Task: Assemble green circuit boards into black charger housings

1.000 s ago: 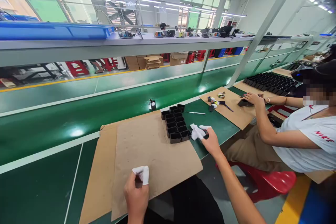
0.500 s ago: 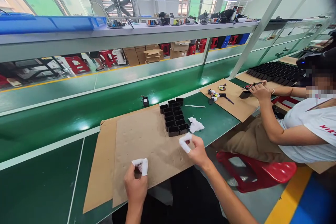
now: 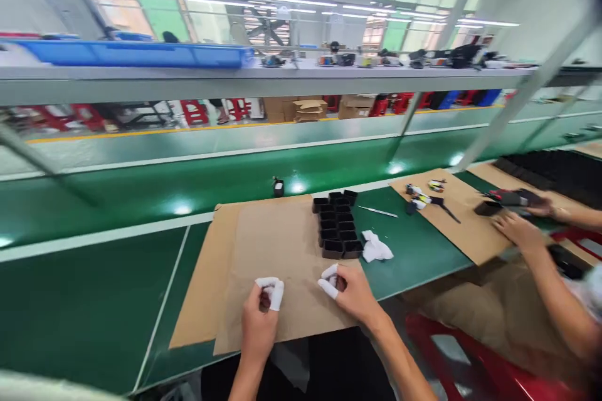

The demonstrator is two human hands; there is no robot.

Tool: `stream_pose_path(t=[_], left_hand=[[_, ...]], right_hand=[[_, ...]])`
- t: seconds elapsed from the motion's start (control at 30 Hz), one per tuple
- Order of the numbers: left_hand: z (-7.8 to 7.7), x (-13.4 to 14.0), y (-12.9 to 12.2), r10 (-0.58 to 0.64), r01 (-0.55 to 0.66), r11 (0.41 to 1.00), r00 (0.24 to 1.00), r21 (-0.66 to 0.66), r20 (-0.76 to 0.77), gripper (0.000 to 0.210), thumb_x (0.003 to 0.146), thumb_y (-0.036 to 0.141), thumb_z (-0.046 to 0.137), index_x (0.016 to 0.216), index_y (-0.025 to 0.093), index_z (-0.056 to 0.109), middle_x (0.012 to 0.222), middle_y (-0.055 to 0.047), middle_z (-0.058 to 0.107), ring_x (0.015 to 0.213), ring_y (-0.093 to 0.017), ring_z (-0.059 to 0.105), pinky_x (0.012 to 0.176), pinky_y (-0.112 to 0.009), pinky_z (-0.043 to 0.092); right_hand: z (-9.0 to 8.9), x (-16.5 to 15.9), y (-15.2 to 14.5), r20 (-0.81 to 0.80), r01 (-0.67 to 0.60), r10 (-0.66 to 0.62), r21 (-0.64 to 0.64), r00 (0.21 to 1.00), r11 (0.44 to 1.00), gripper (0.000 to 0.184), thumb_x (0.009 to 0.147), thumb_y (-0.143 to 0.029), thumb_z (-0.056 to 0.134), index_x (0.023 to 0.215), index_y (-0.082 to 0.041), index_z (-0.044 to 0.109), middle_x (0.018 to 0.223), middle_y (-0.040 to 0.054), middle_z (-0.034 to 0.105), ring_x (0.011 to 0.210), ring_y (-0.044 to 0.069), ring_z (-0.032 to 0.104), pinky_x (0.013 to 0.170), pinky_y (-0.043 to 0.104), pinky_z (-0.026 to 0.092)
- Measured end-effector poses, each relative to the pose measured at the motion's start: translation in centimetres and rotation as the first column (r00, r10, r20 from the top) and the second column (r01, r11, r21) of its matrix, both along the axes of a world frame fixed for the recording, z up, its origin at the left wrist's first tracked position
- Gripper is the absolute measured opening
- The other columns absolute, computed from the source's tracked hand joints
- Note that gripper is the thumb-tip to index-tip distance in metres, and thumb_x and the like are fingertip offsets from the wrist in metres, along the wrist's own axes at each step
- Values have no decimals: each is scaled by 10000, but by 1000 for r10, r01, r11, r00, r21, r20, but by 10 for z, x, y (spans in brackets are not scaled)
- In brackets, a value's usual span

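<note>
Since the cloth (image 3: 376, 247) was left, the right hand (image 3: 355, 292) has been brought near the left hand (image 3: 260, 321), apparently allowing two-handed work; whether either hand's fingertips meet cannot be told.

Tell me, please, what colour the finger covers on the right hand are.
White; the finger covers show best in the head view.

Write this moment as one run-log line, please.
left hand: curled over cardboard; right hand: curled over cardboard; grip contents: unclear; black containers: beyond right hand; crumpled white piece: on green table
</note>
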State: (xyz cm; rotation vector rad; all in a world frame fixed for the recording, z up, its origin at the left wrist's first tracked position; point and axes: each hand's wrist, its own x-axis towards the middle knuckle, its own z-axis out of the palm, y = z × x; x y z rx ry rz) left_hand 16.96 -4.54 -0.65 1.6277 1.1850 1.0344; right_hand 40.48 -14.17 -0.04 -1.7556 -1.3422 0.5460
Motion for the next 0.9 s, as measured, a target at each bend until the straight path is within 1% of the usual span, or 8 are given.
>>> stream_pose_path(t=[0.17,0.3,0.4,0.5,0.6,0.7,0.8,0.9], left_hand=[[9,2,-7,8,-6,998,1000,-69,24,359,950,539,682,932,183,715,779,-16,681,690,-162,591,664,-265,461],[10,2,-7,37,-34,995,999,-99,36,346,967,525,664,921,184,710,787,-19,682,712,-164,604,675,-265,462],[11,-4,-1,29,-27,997,999,-74,24,349,989,527,635,930,191,711,810,-28,702,753,-181,640,709,-278,492],[17,-29,21,85,-84,996,993,16,-77,355,1003,547,614,999,207,715,876,-40,729,834,-212,689,796,-320,543],[24,-72,53,251,-221,963,942,152,-224,385,981,569,636,1118,213,689,948,-60,722,959,-275,705,959,-442,554],[23,-113,74,343,-259,927,880,272,-328,433,970,530,619,1254,203,631,1148,-114,712,1184,-335,679,1125,-554,492],[10,-130,75,309,-215,939,869,267,-387,496,1004,470,544,1414,191,543,1385,-168,653,1344,-348,639,1151,-568,503],[-8,-131,66,261,-127,951,819,281,-511,556,1046,422,479,1542,174,437,1566,-203,542,1521,-360,509,1224,-593,455]], right_hand=[[-14,7,-1,35,-75,76,-41,996,996,288,987,-491,691,1040,-225,787,768,16,704,656,187,586,645,321,425],[-20,8,-1,58,-105,107,-31,993,994,305,993,-502,687,1070,-222,780,814,23,727,682,197,617,659,330,470],[-16,5,1,71,-127,128,-14,989,992,301,1005,-510,678,1029,-228,778,821,26,734,675,199,631,645,331,492],[-12,-2,1,99,-160,156,27,983,987,279,1030,-500,657,1004,-245,767,889,38,751,770,220,691,715,348,555],[-9,-23,2,179,-184,164,104,970,977,236,1038,-479,659,1102,-274,755,1096,66,768,1037,274,733,932,416,599],[-6,-58,15,292,-261,224,94,930,961,314,1036,-467,667,1305,-310,709,1328,76,732,1221,308,699,1071,492,574],[-2,-98,43,400,-324,287,27,870,946,436,1038,-441,651,1450,-299,643,1512,86,652,1382,334,626,1143,534,544],[-3,-125,76,496,-321,284,-12,820,947,606,1023,-499,651,1573,-267,552,1625,103,567,1556,362,468,1247,574,453]])
